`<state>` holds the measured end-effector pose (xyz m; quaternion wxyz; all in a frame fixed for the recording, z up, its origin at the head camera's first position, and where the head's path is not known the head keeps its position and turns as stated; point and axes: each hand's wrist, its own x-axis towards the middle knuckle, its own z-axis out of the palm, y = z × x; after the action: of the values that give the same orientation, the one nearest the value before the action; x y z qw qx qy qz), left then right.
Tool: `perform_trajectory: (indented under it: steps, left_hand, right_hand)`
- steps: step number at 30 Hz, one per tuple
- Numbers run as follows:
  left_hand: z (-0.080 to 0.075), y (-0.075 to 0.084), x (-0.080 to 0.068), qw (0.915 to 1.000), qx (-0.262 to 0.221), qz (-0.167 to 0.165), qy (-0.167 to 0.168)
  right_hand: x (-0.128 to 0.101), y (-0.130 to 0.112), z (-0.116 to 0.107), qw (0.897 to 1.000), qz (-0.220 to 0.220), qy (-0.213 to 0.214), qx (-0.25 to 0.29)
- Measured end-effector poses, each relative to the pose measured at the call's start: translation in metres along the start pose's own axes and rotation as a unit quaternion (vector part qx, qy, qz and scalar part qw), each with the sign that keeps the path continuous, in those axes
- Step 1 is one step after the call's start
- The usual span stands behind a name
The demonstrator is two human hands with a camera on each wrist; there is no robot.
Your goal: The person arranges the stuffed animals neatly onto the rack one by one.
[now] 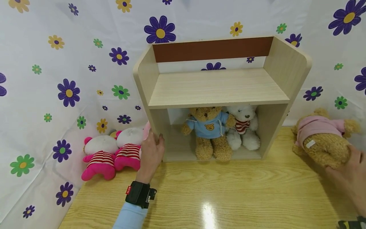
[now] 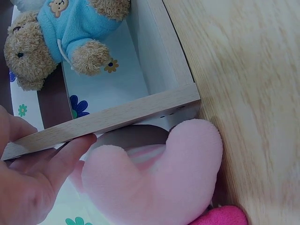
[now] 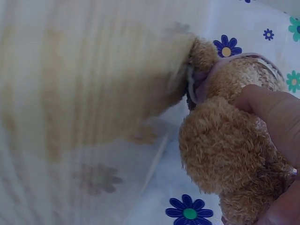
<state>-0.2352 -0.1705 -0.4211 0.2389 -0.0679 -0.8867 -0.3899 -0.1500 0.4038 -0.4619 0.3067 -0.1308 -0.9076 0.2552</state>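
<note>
Cloth [image 1: 83, 63]: white with flowers, rising behind the table.
Table [image 1: 183, 194]: wood-grained, beneath the shelf.
Shelf [image 1: 217, 86]: upright at the far middle — two levels.
Pink-shirted bear [image 1: 328, 152]: far right of the shelf, tilted; whether it touches the table cannot be told.
Blue-hoodie bear [image 1: 210, 128]: in the lower level, a white bear [image 1: 242, 127] just to its right.
Striped dolls [image 1: 100, 159]: two, side by side left of the shelf; a pale pink toy [image 2: 152, 183] sits beside its left board.
Left hand [image 1: 151, 152]: clamped on that board — thumb inside, fingers outside.
Right hand [image 1: 350, 176]: clamped on the pink-shirted bear's lower body.
</note>
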Motion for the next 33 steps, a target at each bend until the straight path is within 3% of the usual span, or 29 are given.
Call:
perform_trajectory:
  steps: [8,12,16,21,28,30,33]
  left_hand:
    - [0.001,-0.001,0.001,1.0,0.005,-0.004,0.0]
    - [0.001,-0.001,0.001,1.0,0.005,-0.004,0.001]
    - [0.001,-0.001,0.001,1.0,0.004,-0.004,-0.001]
    - [0.001,-0.001,0.0,1.0,0.0,-0.003,-0.004]
    - [0.001,-0.001,-0.001,0.9999,0.008,-0.007,0.002]
    - [0.001,-0.001,-0.001,0.9999,0.008,-0.007,0.002]
    - [0.001,-0.001,-0.001,1.0,0.003,-0.006,0.003]
  right_hand:
    - [0.004,-0.003,0.0,0.995,-0.08,0.057,0.002]
    - [0.006,-0.005,-0.001,0.995,-0.082,0.056,-0.012]
    - [0.005,-0.005,-0.003,0.991,-0.114,0.058,-0.04]
    - [0.003,-0.005,-0.007,0.98,-0.177,0.07,-0.063]
    - [0.0,-0.009,-0.014,0.954,-0.274,0.057,-0.111]
    - [-0.002,-0.012,-0.014,0.948,-0.287,0.055,-0.125]
    - [-0.005,-0.017,-0.012,0.949,-0.287,0.052,-0.121]
